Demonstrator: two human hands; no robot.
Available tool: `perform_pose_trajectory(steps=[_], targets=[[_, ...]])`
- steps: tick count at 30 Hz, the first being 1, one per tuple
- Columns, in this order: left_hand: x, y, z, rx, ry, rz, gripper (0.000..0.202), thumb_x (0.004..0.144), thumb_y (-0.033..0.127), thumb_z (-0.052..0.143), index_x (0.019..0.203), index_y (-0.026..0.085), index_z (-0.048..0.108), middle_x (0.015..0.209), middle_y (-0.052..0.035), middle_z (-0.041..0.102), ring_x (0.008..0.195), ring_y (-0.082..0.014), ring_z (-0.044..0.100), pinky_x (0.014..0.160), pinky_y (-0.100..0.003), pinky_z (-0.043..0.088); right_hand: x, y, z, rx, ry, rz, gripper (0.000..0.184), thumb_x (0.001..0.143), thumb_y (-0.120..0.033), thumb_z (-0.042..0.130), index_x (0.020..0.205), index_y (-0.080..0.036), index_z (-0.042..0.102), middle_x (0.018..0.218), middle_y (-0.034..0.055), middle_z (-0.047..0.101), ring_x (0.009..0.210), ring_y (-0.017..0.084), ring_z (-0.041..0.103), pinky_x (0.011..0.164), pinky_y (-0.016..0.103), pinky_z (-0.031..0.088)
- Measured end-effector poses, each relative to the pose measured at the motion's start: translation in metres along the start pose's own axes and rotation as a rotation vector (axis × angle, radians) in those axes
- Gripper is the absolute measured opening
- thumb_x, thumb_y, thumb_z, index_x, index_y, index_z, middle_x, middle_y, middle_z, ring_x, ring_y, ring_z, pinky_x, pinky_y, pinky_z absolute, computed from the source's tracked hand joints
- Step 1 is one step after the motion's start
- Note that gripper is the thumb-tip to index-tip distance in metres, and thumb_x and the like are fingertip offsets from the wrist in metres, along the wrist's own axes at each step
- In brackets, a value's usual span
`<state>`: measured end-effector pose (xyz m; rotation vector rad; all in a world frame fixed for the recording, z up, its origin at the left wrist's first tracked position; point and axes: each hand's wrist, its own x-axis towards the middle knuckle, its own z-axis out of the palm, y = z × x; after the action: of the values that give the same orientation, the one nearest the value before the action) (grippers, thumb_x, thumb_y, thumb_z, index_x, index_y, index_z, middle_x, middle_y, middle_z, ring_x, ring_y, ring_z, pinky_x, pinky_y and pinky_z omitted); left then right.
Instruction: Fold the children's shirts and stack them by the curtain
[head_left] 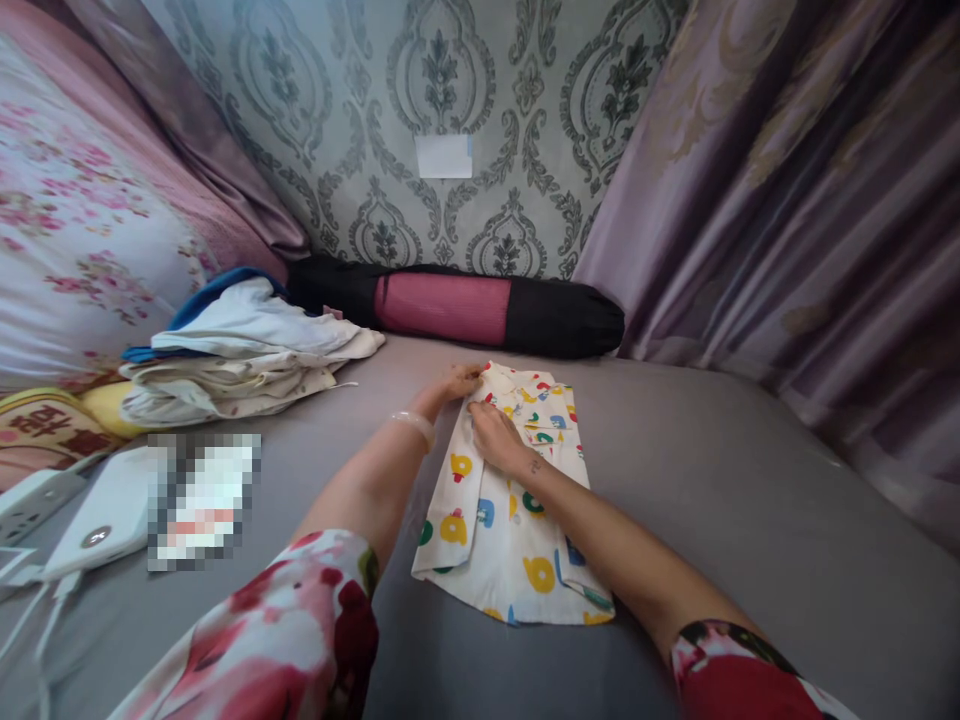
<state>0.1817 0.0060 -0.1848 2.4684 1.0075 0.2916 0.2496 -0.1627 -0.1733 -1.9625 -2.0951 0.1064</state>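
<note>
- Printed garment [536,574]: lies on the grey sheet [750,480], in front of the person, side portions folded inward over the middle; print of yellow, green, blue and red figures on white.
- Left hand [463,382]: at the garment's far left corner, touching it; fingers curled narrow, though whether they pinch the cloth cannot be told. Pale bracelet [416,427] on the wrist.
- Right hand [496,438]: on the garment near its left edge, closer to the person than the left hand; fingers drawn together, a firm hold not confirmable (the hand's own back hides the fingertips).
- Clothes pile [247,350]: to the left, well apart from the garment, white and cream pieces over blue.
- Long black bag [562,317]: lies along the patterned wall [517,60], pink panel mid-length.
- White power bank [112,510]: near left, cable plugged in.
</note>
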Motion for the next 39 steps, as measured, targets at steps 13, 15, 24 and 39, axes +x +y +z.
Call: perform_pose_trajectory(steps=[13,15,24,39], targets=[[-0.066,0.019,0.003,0.084,0.173,0.018,0.039,0.088,0.017,0.041,0.126,0.015,0.052,0.129,-0.0138,0.057,0.119,-0.0245,0.054,0.104,-0.041,0.041,0.031,0.037,-0.012,0.159,0.096,0.149,0.048,0.094,-0.016,0.028,0.138,-0.008,0.046,0.146,0.0138,0.043,0.137,0.019,0.035,0.113,0.032,0.023],[-0.098,0.027,0.010,0.071,0.167,0.127,0.037,0.091,0.023,0.040,0.126,0.017,0.051,0.131,-0.0124,0.055,0.120,-0.0229,0.053,0.105,-0.039,0.041,0.039,0.034,-0.010,0.107,0.060,0.153,0.050,0.095,-0.021,0.029,0.142,-0.008,0.040,0.152,0.0143,0.034,0.142,0.021,0.025,0.115,0.038,0.017],[-0.198,0.051,0.030,0.266,-0.011,0.134,0.067,0.095,0.057,0.026,0.146,0.014,0.032,0.155,-0.0154,0.027,0.144,-0.0264,0.021,0.117,-0.045,0.018,0.053,0.015,0.020,0.016,-0.037,0.157,0.058,0.098,-0.034,0.024,0.147,-0.004,0.031,0.156,0.0140,0.023,0.145,0.024,0.014,0.117,0.040,0.009],[-0.203,0.047,0.026,0.189,0.046,0.199,0.069,0.093,0.060,0.032,0.147,0.016,0.033,0.153,-0.0122,0.032,0.143,-0.0235,0.025,0.118,-0.042,0.018,0.058,0.018,0.017,0.058,-0.111,0.189,0.059,0.099,-0.039,0.018,0.147,-0.007,0.032,0.156,0.0132,0.023,0.145,0.022,0.015,0.116,0.040,0.011]])
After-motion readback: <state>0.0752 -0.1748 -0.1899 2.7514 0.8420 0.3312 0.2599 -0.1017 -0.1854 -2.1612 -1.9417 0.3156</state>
